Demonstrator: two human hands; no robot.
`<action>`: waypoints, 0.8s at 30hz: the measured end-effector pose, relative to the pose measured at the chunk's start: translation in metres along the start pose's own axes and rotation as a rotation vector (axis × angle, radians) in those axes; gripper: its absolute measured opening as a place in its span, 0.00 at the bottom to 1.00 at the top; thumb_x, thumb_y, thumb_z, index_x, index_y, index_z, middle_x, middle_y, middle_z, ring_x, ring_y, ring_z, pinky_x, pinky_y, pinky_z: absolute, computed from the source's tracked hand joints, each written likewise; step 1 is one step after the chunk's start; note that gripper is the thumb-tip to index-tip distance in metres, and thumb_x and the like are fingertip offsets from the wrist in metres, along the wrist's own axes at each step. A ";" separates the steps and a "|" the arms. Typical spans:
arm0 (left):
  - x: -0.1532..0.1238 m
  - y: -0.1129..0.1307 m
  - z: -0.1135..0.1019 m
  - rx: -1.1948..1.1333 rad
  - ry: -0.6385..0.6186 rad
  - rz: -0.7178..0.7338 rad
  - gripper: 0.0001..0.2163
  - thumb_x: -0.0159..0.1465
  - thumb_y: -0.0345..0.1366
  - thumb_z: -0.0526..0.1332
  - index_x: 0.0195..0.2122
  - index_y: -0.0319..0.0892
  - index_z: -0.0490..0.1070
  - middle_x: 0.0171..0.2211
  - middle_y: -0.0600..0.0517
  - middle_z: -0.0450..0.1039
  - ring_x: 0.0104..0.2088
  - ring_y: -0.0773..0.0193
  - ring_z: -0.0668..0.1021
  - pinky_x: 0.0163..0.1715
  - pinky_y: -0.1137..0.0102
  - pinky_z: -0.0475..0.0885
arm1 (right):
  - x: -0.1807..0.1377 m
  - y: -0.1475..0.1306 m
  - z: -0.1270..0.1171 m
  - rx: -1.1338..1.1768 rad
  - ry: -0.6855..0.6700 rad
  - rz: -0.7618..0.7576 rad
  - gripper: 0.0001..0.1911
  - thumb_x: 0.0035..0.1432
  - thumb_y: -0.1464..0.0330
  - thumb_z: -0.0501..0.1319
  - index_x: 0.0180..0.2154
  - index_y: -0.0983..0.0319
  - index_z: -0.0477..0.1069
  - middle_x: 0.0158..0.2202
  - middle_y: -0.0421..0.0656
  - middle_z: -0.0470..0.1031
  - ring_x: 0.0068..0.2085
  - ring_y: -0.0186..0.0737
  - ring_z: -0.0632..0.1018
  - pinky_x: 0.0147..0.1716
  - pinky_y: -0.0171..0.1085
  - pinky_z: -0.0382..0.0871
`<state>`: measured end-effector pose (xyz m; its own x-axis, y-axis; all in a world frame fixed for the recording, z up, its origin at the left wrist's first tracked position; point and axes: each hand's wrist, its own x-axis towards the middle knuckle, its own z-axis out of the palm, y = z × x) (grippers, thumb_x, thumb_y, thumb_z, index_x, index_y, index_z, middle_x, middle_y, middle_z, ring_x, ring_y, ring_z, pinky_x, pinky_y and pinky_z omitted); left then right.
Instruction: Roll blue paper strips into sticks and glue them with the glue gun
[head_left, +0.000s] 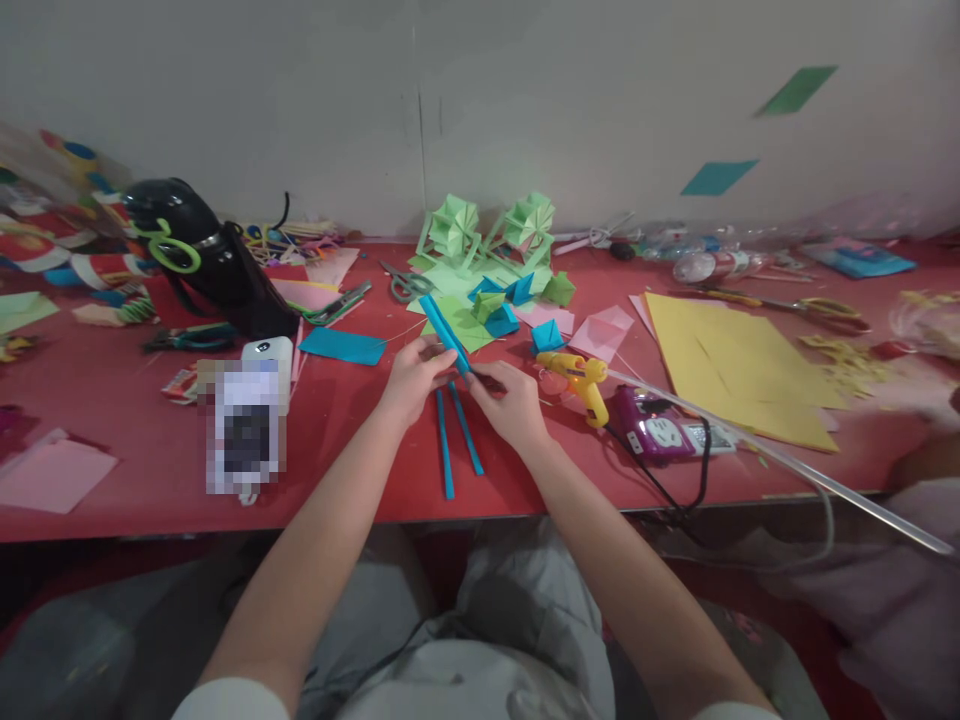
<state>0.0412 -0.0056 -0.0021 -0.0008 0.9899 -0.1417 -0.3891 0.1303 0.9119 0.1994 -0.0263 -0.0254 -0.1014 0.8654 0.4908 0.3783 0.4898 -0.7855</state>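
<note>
Between my two hands is a narrow folded strip of blue paper [441, 326], held at a slant above the table. My left hand [415, 378] pinches it along its left side. My right hand [508, 402] grips its lower end. Below them, two thin blue paper strips [445, 450] lie side by side on the red table. A flat blue paper rectangle [343, 346] rests left of my left hand. Behind the held strip sit folded blue and green paper pieces [501, 318] on green sheets. A yellow glue gun [576, 378] lies right of my right hand.
Two green paper models [454, 228] stand at the back. Scissors [405, 284] lie nearby. A black penguin-like figure [202, 255] and a phone [268, 365] are left. Rightward are a purple power strip [651, 428], yellow sheets [739, 370], a long clear rod [795, 465] and another person's sleeve.
</note>
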 end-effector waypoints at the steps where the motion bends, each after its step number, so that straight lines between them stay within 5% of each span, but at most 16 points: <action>1: 0.001 0.000 -0.001 -0.017 -0.010 0.007 0.17 0.48 0.36 0.75 0.36 0.41 0.74 0.33 0.54 0.74 0.34 0.65 0.79 0.35 0.69 0.76 | 0.000 -0.001 0.000 0.024 -0.006 0.022 0.09 0.62 0.64 0.62 0.39 0.60 0.80 0.35 0.46 0.81 0.33 0.41 0.80 0.34 0.38 0.76; 10: 0.005 0.002 -0.006 -0.128 -0.033 0.014 0.14 0.51 0.35 0.75 0.35 0.41 0.72 0.34 0.52 0.78 0.35 0.63 0.81 0.36 0.69 0.75 | 0.000 0.001 0.001 0.227 -0.104 0.123 0.16 0.59 0.57 0.66 0.44 0.59 0.80 0.40 0.46 0.82 0.38 0.44 0.82 0.39 0.41 0.78; 24: 0.005 0.010 -0.008 -0.256 0.026 -0.011 0.16 0.53 0.39 0.75 0.33 0.44 0.69 0.34 0.54 0.77 0.35 0.63 0.80 0.38 0.68 0.75 | 0.001 0.001 0.001 0.298 -0.047 0.228 0.13 0.57 0.59 0.65 0.40 0.60 0.80 0.36 0.45 0.83 0.36 0.45 0.83 0.38 0.43 0.79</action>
<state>0.0304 0.0005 0.0032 -0.0176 0.9862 -0.1645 -0.6101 0.1197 0.7832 0.1986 -0.0243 -0.0264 -0.0901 0.9562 0.2786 0.1124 0.2877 -0.9511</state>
